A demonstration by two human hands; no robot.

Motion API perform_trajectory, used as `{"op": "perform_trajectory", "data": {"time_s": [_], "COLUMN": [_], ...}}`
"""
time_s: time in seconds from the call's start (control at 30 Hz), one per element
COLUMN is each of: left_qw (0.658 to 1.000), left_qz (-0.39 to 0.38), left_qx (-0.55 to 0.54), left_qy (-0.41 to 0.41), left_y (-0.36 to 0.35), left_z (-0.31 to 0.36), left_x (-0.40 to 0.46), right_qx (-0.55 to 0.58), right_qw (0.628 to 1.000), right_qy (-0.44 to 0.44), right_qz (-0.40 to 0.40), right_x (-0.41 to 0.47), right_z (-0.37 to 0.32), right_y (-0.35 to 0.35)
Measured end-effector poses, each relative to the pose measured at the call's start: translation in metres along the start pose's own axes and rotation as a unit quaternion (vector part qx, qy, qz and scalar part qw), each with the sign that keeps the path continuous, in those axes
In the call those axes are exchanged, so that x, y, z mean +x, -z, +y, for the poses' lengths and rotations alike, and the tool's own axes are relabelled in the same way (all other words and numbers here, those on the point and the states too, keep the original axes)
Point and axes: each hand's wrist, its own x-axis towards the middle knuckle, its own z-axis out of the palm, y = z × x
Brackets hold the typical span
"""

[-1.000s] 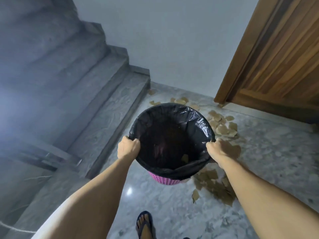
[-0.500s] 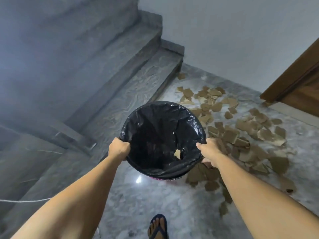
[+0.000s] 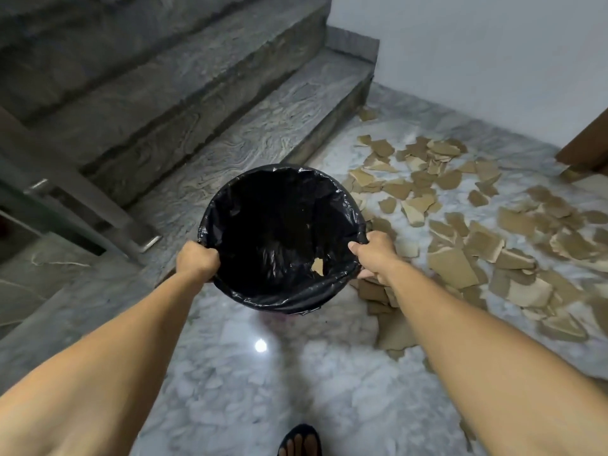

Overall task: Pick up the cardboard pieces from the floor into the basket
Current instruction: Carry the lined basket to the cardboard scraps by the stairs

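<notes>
Fingers (image 3: 357, 249): both your hands curl round the basket (image 3: 283, 301) rim, carrying it beside the cardboard (image 3: 454, 264).
Risk: your left hand (image 3: 197, 262) and right hand (image 3: 375, 255) bunch the slack liner (image 3: 263, 199); it may slip inward, spilling the scrap (image 3: 318, 266).

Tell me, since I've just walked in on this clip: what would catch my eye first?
First, the basket lined with a black bag, held at the centre by its rim in the left hand and right hand, with one cardboard scrap inside. Then the brown cardboard pieces strewn over the marble floor to its right, beside the grey stairs.
</notes>
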Motion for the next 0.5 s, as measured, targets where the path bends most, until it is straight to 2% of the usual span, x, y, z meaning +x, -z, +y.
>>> {"op": "perform_trajectory", "data": {"time_s": [0.4, 0.5], "left_qw": [0.997, 0.998], "left_qz": [0.058, 0.052], "left_qx": [-0.053, -0.013], "left_qy": [-0.013, -0.034], "left_y": [-0.047, -0.045], "left_z": [-0.054, -0.052], "left_x": [0.016, 0.002], "right_qx": [-0.019, -0.015], "right_qw": [0.995, 0.993], "right_qy": [0.096, 0.11], "right_qz": [-0.015, -0.026], "right_x": [0.01, 0.006], "right_z": [0.035, 0.043], "right_y": [-0.021, -0.015]}}
